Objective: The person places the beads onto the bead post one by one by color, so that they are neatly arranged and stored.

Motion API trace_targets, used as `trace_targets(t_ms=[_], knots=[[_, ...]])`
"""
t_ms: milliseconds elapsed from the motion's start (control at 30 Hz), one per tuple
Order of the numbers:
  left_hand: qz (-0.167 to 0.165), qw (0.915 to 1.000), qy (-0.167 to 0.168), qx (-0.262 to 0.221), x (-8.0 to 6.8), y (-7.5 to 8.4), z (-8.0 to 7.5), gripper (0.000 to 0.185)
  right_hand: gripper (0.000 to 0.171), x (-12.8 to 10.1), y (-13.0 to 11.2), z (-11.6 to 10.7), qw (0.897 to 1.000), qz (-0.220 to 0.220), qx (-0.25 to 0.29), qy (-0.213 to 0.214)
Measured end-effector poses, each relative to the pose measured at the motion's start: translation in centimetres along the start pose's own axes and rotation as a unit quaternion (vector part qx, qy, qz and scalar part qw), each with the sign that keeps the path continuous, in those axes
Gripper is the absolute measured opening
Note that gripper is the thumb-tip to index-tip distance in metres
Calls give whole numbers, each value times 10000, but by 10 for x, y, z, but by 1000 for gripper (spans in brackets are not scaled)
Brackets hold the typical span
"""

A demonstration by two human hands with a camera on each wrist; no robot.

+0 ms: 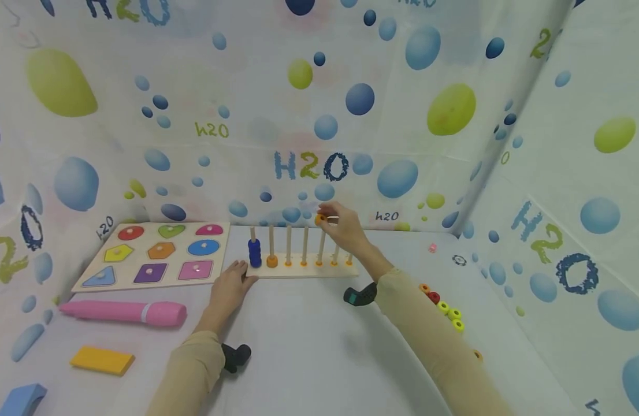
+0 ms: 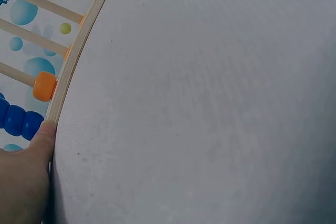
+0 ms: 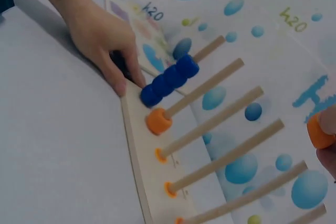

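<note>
A wooden peg board with a row of upright pegs stands at the back of the table. Several blue beads are stacked on its leftmost peg, and one orange bead sits at the bottom of the peg beside it. My left hand grips the board's left end, thumb at the front edge. Above the middle pegs, my right hand pinches another orange bead between thumb and fingers. In the right wrist view only the fingertips and part of that bead show, at the right edge.
Loose red, yellow and orange beads lie on the right, partly behind my right sleeve. A shape puzzle board, a pink marker-shaped object, a yellow block and a blue block lie on the left. A patterned backdrop stands behind.
</note>
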State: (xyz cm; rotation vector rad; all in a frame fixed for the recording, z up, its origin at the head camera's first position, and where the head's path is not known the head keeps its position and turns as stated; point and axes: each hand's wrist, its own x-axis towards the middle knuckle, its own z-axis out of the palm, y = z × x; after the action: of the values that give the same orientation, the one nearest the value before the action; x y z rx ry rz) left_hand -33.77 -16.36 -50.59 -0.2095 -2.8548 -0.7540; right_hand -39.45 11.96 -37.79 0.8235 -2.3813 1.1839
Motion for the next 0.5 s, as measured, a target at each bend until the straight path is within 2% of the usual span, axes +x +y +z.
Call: trace_targets(t_ms=[267,500], knots=[[52,10000,49,-42,2,-3,2,58,32,21,-23,43,9987,-239,307,-325],[5,10000,-18,-70,0,-2,0,58,31,32,-32,73,9969,-400,163,-664]])
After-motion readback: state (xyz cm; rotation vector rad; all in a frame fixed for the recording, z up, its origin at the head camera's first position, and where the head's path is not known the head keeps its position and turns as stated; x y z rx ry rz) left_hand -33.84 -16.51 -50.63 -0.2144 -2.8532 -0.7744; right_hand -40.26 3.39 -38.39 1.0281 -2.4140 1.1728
